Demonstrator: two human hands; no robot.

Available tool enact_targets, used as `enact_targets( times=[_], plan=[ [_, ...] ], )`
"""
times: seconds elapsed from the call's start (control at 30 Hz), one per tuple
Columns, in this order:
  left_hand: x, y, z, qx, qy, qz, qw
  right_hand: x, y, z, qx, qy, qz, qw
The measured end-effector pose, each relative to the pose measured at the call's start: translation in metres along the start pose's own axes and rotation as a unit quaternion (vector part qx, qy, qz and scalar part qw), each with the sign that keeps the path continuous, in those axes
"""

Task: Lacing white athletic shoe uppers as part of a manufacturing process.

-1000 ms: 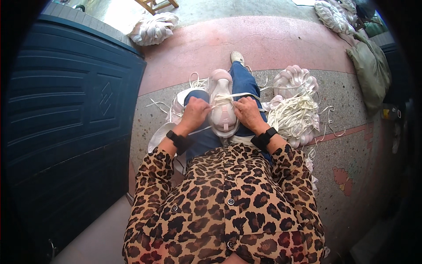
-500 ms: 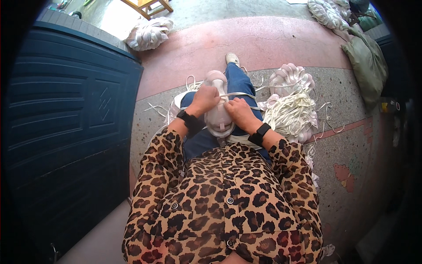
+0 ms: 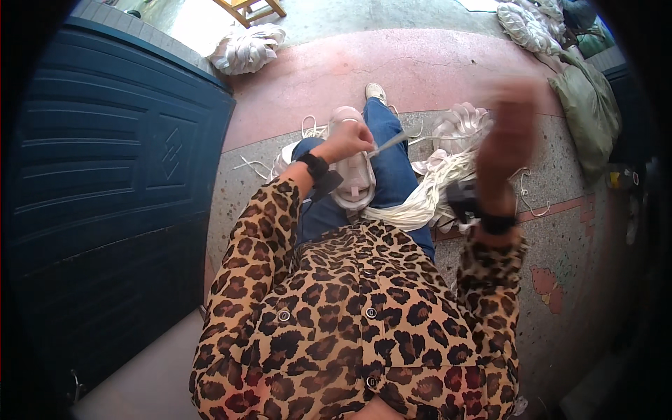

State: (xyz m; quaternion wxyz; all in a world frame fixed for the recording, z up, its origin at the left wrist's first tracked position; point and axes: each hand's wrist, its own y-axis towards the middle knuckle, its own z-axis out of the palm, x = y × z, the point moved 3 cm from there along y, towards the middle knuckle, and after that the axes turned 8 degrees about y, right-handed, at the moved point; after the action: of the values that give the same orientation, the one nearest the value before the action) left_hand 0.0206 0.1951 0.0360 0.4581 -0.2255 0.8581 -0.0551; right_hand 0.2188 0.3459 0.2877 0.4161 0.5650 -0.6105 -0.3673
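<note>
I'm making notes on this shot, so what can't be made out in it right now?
- Right hand, head view: blur hides its fingers and whether it holds anything.
- Middle of the pale pink shoe, head view: the left hand covers part of it.
- Wooden furniture, head view: cut off by the top edge, so its kind is unclear.

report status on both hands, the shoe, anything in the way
Left hand over pale pink shoe, pinching white lace. Right hand raised, blurred, grip unclear. Loose white laces across right thigh, beside shoe.
</note>
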Motion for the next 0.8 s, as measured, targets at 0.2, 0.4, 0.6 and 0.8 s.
enact_targets(
  times=[0.2, 0.4, 0.6, 0.8],
  plan=[
    [0.007, -0.024, -0.004, -0.063, 0.133, 0.034, 0.989, -0.066, 0.034, -0.079, -0.197, 0.429, 0.273, 0.838],
    [0.055, -0.068, -0.021, -0.114, 0.135, 0.010, 0.984, -0.047, -0.113, 0.050, 0.087, 0.593, 0.655, 0.460],
    [0.052, -0.069, -0.011, -0.099, 0.220, 0.001, 0.970, 0.069, -0.215, 0.141, 0.452, 0.458, 0.491, 0.587],
    [0.049, -0.065, -0.018, -0.111, -0.051, -0.122, 0.985, 0.098, -0.224, 0.170, 0.455, 0.184, 0.296, 0.819]
  ],
)
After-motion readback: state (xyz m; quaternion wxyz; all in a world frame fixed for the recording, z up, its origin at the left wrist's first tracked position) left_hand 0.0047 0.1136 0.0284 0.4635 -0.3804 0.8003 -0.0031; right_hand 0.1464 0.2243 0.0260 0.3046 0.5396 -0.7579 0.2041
